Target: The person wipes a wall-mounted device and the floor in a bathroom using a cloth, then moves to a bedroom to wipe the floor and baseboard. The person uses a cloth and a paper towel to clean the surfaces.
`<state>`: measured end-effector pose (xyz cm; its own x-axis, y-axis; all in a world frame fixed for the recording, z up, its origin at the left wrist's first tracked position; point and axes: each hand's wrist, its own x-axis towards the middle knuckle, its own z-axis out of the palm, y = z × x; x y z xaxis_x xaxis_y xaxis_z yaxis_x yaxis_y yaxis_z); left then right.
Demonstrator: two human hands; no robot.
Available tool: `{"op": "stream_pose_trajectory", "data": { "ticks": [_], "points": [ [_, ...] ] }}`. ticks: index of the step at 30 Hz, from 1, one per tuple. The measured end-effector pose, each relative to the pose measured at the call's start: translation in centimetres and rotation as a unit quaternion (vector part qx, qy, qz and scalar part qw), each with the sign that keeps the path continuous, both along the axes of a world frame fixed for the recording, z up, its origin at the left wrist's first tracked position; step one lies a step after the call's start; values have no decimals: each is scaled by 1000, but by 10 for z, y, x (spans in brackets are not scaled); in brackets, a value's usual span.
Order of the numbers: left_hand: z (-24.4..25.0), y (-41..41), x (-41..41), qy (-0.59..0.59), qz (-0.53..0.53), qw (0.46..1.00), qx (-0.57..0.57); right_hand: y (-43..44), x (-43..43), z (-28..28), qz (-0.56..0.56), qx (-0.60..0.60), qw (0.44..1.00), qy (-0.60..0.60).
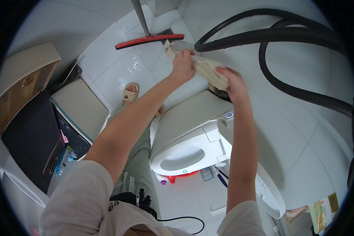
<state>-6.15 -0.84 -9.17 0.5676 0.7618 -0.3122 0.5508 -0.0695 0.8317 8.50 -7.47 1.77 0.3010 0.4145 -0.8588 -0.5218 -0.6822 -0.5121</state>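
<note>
A cream-coloured cloth, bunched and twisted, is stretched between both hands above the back of a white toilet. My left hand grips one end, with a short tail of cloth hanging out past its fingers. At the other end, my right hand holds the cloth with the thumb on top. Beyond the hands, a red floor squeegee with a grey pole lies across a dark floor drain grate. The toilet's seat ring is down and its lid is raised.
Thick black hoses loop at the upper right. Wet white tiles shine near my sandals. To the left stand a cream and black cabinet-like unit and a light-coloured bin. A red basin and bottles sit beside the toilet.
</note>
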Motion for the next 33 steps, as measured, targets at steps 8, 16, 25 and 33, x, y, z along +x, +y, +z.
{"op": "stream_pose_trajectory", "data": {
  "ticks": [8,16,25,33],
  "points": [
    [62,8,49,-184,212,728,-625,8,-40,21,-82,119,975,-166],
    [83,18,38,-320,110,690,-640,21,-88,28,200,138,717,-653],
    [85,-3,70,-237,206,770,-555,-16,13,-53,118,-100,848,-508],
    [94,-5,94,110,-138,982,-76,-54,-15,59,48,-79,951,-293]
  ]
}}
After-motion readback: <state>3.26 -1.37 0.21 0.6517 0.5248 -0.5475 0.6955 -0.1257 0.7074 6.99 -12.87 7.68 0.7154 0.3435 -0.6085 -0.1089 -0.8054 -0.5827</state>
